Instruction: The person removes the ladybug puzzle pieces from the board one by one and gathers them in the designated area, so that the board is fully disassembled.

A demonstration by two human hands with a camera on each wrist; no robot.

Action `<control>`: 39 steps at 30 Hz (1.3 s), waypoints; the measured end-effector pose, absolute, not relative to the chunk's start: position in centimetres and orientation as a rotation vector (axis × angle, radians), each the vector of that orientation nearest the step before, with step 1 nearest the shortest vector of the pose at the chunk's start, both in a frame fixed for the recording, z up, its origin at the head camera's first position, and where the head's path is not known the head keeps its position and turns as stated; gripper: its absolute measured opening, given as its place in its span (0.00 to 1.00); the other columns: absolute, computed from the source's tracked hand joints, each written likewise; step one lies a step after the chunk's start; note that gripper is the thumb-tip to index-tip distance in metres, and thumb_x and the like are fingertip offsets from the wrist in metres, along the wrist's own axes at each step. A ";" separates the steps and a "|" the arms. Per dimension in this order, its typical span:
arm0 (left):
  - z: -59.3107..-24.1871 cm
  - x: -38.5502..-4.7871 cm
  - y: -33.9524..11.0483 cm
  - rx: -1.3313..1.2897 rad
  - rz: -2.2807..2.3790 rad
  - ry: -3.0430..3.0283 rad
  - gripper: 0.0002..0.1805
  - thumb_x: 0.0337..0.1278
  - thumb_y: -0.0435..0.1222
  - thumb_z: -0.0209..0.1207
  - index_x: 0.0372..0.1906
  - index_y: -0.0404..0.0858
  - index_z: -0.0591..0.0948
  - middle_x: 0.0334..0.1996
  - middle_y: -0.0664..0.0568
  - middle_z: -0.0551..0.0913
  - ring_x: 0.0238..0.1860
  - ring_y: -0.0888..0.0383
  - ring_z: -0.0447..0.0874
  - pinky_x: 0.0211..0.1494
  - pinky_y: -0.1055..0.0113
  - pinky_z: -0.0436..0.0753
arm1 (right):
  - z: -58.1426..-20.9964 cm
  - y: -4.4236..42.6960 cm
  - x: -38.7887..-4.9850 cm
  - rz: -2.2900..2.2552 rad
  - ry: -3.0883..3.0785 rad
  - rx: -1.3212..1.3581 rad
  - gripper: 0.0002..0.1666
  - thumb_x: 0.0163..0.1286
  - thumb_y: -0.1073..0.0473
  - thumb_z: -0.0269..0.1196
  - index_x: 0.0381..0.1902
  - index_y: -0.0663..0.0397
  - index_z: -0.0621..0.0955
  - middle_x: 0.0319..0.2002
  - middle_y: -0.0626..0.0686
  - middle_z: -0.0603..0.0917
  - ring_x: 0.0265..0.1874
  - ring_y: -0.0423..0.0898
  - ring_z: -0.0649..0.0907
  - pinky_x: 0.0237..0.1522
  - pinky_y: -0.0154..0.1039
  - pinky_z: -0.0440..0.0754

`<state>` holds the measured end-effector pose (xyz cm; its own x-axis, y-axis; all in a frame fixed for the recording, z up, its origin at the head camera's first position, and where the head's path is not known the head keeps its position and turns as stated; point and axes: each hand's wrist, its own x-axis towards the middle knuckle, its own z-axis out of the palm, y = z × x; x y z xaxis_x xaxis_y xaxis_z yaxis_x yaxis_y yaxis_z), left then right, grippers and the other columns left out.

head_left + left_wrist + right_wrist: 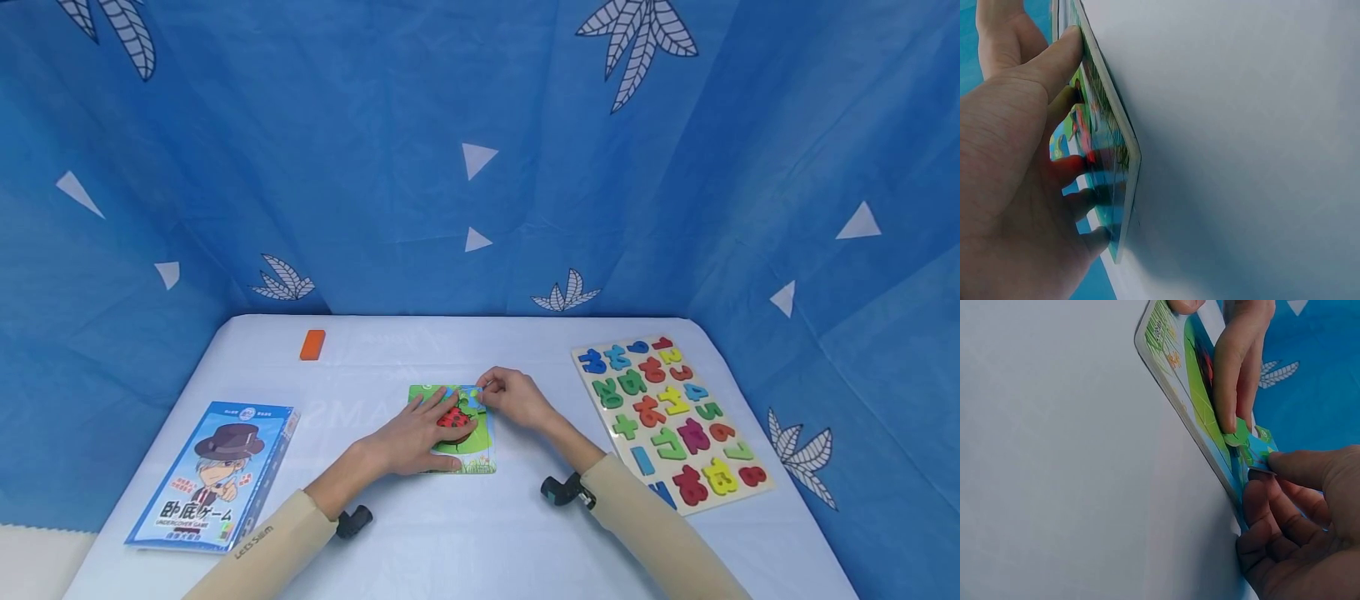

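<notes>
A flat square jigsaw puzzle (481,458) with a red ladybug on green lies at the middle of the table. My left hand (408,437) rests over its left side, fingers spread across the picture, and covers part of the ladybug. At the top right corner my right hand (516,397) pinches a blue and green puzzle piece (1261,452) between thumb and fingers. That piece is tilted up from the board in the right wrist view. In the left wrist view, the left fingertips press on the puzzle's surface (1102,134).
On the right lies a wooden board of coloured numbers (626,400). A blue game box (213,475) with a cartoon figure stands at the left. An orange block (312,345) sits near the back edge. Blue patterned cloth (375,167) hangs behind the table.
</notes>
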<state>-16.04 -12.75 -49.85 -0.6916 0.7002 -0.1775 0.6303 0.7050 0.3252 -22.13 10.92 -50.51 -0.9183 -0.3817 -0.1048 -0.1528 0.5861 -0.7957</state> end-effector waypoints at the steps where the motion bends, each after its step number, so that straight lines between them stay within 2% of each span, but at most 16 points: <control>1: -49.8 -16.0 -12.8 1.052 0.350 2.627 0.37 0.66 0.64 0.53 0.77 0.59 0.65 0.80 0.40 0.48 0.80 0.37 0.41 0.73 0.31 0.53 | -50.5 10.9 -22.1 -1.248 2.553 -0.442 0.08 0.69 0.57 0.66 0.44 0.49 0.84 0.30 0.44 0.86 0.32 0.40 0.83 0.41 0.39 0.79; 13: -49.6 -16.1 -12.7 1.072 0.347 2.626 0.37 0.67 0.63 0.53 0.77 0.58 0.65 0.80 0.38 0.49 0.80 0.36 0.41 0.72 0.30 0.54 | -50.3 11.0 -22.0 -1.271 2.531 -0.444 0.08 0.69 0.57 0.66 0.45 0.49 0.83 0.31 0.44 0.86 0.32 0.40 0.83 0.38 0.38 0.79; 22: -49.7 -16.1 -12.7 1.076 0.352 2.631 0.36 0.66 0.63 0.53 0.76 0.58 0.66 0.81 0.39 0.47 0.80 0.36 0.41 0.72 0.30 0.55 | -49.7 11.6 -22.1 -1.296 2.540 -0.434 0.07 0.71 0.59 0.64 0.46 0.50 0.82 0.31 0.47 0.86 0.28 0.43 0.82 0.32 0.38 0.80; 33: -49.4 -16.0 -12.7 1.060 0.353 2.618 0.37 0.66 0.63 0.54 0.76 0.58 0.65 0.81 0.40 0.47 0.80 0.36 0.41 0.73 0.31 0.53 | -48.6 14.4 -22.3 -1.333 2.558 -0.321 0.07 0.71 0.59 0.64 0.45 0.49 0.82 0.33 0.50 0.86 0.31 0.48 0.85 0.33 0.40 0.81; 39: -49.6 -16.1 -12.7 1.066 0.353 2.622 0.37 0.66 0.63 0.54 0.77 0.58 0.65 0.81 0.40 0.47 0.80 0.36 0.42 0.73 0.32 0.54 | -48.5 16.3 -22.4 -1.284 2.591 -0.285 0.09 0.71 0.59 0.65 0.48 0.49 0.83 0.34 0.49 0.85 0.31 0.47 0.84 0.32 0.39 0.81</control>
